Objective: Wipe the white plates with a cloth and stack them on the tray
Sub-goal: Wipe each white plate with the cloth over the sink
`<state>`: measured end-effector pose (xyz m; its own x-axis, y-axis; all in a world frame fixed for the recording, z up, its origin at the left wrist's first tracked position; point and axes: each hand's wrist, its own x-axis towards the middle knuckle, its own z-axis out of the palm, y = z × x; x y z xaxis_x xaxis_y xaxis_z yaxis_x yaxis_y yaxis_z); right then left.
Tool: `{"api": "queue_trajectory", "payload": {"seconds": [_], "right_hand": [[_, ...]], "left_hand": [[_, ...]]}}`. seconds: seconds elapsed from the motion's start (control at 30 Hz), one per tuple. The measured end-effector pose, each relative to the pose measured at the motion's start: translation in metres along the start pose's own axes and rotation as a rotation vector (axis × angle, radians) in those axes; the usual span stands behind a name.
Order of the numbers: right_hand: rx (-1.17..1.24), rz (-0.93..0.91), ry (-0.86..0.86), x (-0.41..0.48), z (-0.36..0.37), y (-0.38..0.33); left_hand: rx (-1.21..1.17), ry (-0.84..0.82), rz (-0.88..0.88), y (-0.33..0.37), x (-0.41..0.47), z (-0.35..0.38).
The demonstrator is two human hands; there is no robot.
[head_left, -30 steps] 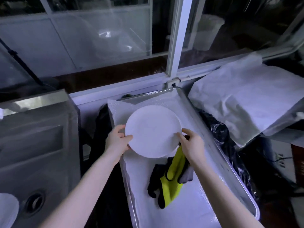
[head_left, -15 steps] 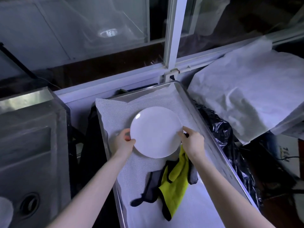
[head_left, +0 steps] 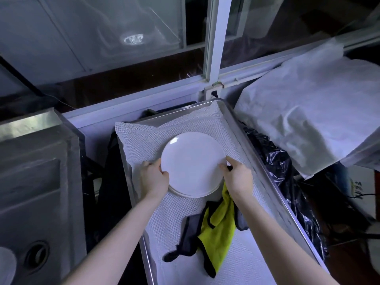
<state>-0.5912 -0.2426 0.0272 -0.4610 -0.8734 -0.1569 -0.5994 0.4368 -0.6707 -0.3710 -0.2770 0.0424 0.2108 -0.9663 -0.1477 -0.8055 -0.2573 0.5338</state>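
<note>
White glazed ceramic catches a small highlight on the far-left rim of the plate [head_left: 191, 161] you are holding, and its face looks smooth, flat and free of smears, so I judge the wiping of this one done. You have it level over the far half of the tray [head_left: 276, 202], about midway between the left and right walls. Your left hand [head_left: 153, 178] grips the left rim with the thumb on top and the fingers curled beneath, and your right hand [head_left: 238, 177] pinches the right rim the same way. That two-sided hold keeps the plate flat and lets you line it up as it goes down. A second pale rim [head_left: 191, 195] shows just under the near edge, so another plate appears to lie beneath, and you seem to be seating this one on it. I cannot tell whether the two touch yet. The yellow and grey cloth [head_left: 220, 229] trails from under your right palm towards the tray's near edge across the white mesh liner [head_left: 174, 223]. Whether your right fingers also clamp it is hidden. Keeping it there leaves it ready for the next plate. Mind that no fold gets trapped between the plates.
</note>
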Motion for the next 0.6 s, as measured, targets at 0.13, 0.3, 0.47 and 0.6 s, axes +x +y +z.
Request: {"api": "queue_trajectory", "payload": {"seconds": [0.13,0.3,0.47,0.6], "right_hand": [[0.058,0.059,0.027,-0.008,-0.004,-0.006],[0.250,-0.049,0.146,-0.040,-0.015,-0.030],[0.509,-0.216,-0.071,-0.081,-0.023,-0.093],[0.625,-0.329,-0.199,-0.114,-0.025,-0.153]], "left_hand": [[-0.036,-0.039,0.011,-0.004,-0.003,-0.002],[-0.204,-0.066,0.012,-0.010,-0.014,-0.021],[-0.753,-0.452,0.114,-0.007,-0.043,-0.059],[-0.903,-0.661,0.164,-0.025,-0.067,-0.097]]}}
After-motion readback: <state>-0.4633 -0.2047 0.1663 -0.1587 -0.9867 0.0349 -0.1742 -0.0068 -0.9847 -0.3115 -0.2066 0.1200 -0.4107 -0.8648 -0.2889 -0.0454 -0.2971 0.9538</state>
